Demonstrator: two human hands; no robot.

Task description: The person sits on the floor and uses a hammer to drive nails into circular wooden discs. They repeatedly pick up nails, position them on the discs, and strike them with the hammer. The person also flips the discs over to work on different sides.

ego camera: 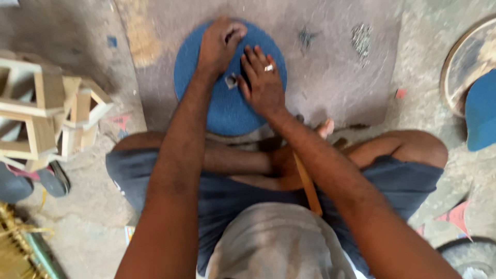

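It was a rough craft workshop, with the work done sitting on the ground. The bare concrete floor (336, 77) was stained and dusty. Left of the blue round disc (227, 103) stood a stack of small wooden frames (46, 113). Right of the disc lay a round board (465, 62), with paper scraps (454, 217) scattered nearer the person.

A person sits cross-legged on the concrete floor (341, 77), both arms reaching forward to a round blue disc (227, 111) lying flat before the knees. The left hand (219, 44) is curled into a loose fist on the disc's far edge. The right hand (263, 82), wearing a ring (268, 67), lies flat on it, fingers spread, touching a small pale piece (231, 80) between the hands. Wooden frames (46, 113) are stacked at the left.
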